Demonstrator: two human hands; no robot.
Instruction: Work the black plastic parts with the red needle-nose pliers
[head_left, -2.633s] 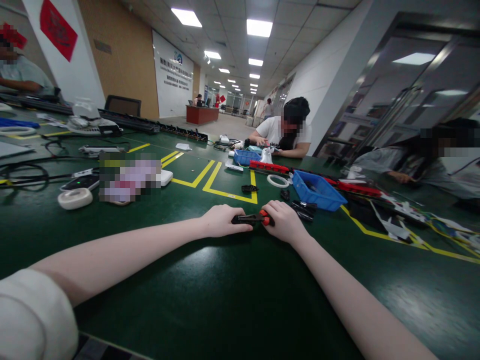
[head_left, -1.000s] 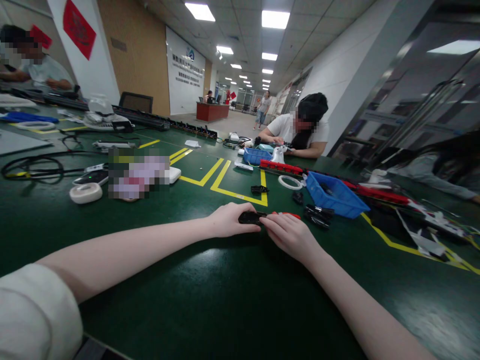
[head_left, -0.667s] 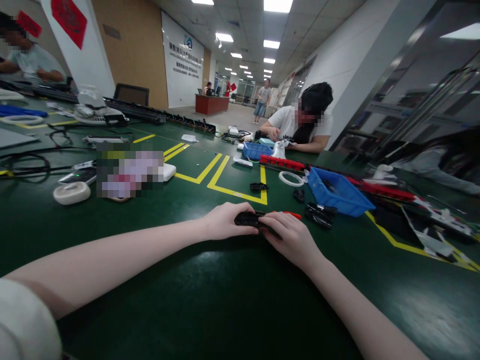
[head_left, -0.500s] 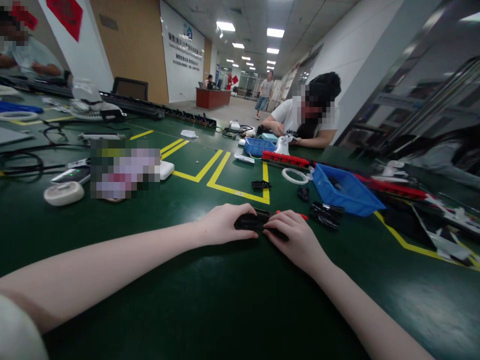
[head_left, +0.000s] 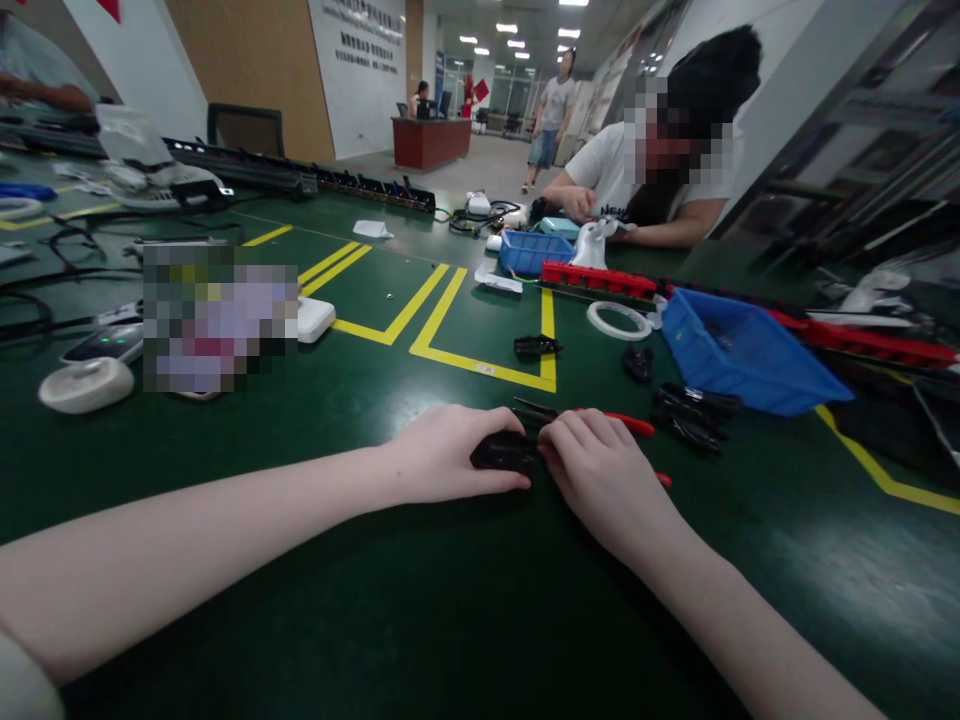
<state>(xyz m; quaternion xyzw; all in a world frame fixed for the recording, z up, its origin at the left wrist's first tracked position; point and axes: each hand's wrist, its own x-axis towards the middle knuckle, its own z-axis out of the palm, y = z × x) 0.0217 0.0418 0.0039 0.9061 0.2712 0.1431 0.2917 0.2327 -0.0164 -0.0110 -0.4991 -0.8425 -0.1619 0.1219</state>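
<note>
My left hand (head_left: 450, 455) grips a glossy black plastic part (head_left: 504, 452) between thumb and fingers, low over the table. At the part's right end, my right hand (head_left: 592, 460) has its fingers curled together, the fingertips against the part; their exact grip is hidden. Just behind the hands lie pliers with red handles (head_left: 634, 423), their dark jaws pointing left and partly covered by my right hand. Beyond them is a small black piece (head_left: 537, 346) by the yellow tape. Farther right sit another small black piece (head_left: 638, 364) and a bundle of black parts (head_left: 694, 415).
A blue bin (head_left: 750, 350) stands at the right, beside a white ring (head_left: 619, 321). Behind is a smaller blue bin (head_left: 534, 255) and a red rail (head_left: 600, 280). A white case (head_left: 86, 385) and a blurred-out phone lie left. A co-worker (head_left: 675, 150) sits across the table.
The view has tilted down and shifted. My right hand has moved slightly away from my left, and more of the pliers shows behind it. The black part stays in my left hand.
</note>
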